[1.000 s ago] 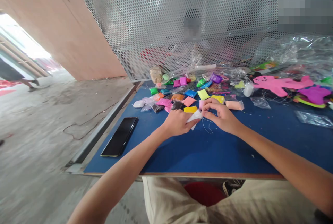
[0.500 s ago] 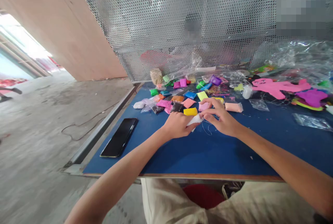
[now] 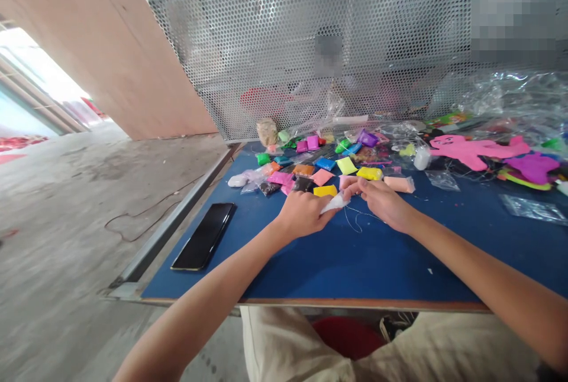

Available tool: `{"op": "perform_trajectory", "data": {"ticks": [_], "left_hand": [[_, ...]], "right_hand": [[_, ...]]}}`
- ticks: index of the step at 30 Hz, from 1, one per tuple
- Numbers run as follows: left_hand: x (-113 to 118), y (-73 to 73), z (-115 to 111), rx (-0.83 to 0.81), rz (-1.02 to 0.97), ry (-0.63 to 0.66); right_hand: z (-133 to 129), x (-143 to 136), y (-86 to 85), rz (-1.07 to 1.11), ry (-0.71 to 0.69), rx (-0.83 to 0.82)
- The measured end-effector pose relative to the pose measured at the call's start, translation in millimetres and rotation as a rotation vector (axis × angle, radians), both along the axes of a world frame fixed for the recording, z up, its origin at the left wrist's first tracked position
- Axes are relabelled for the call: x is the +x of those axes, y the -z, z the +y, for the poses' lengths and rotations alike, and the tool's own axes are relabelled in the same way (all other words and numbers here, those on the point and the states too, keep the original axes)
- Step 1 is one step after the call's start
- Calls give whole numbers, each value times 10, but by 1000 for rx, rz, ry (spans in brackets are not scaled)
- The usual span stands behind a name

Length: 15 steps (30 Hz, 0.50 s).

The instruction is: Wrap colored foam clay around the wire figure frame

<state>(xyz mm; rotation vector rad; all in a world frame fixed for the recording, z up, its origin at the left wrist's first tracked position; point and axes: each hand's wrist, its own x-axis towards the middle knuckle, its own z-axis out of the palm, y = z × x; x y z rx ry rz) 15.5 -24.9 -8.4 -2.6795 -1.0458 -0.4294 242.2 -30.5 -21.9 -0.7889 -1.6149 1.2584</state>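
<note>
My left hand (image 3: 303,214) is closed around a small white piece (image 3: 333,203) that looks like cloth or felt. One end of the piece sticks out between thumb and fingers towards the right. At that end my right hand (image 3: 385,201) has its thumb and fingertips pinched together, and anything between them is too small to make out. A thin pale thread (image 3: 357,225) loops over the blue tabletop just below, and part of it runs under my right hand. A yellow packet (image 3: 325,191) lies right behind the white piece.
Several colourful small packets (image 3: 303,168) spread across the blue table (image 3: 310,269). A black phone (image 3: 204,236) lies at the left. Pink doll-shaped cutout (image 3: 477,148), purple star-like piece (image 3: 532,166) and clear plastic bags (image 3: 532,207) are at the right. A perforated metal panel (image 3: 275,45) stands behind.
My right hand's raised, spread fingers have come down and together into a pinch, uncovering a yellow packet behind. The thread now stretches further right. My left hand stays nearly in place.
</note>
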Motion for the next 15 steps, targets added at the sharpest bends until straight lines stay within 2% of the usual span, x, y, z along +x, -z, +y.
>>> {"op": "perform_trajectory", "data": {"ticks": [7, 15], "left_hand": [[25, -17, -54, 77, 87, -81], [25, 46, -60, 70, 87, -55]], "right_hand": [[-4, 28, -49, -21, -47, -117], [7, 43, -23, -215, 49, 38]]}}
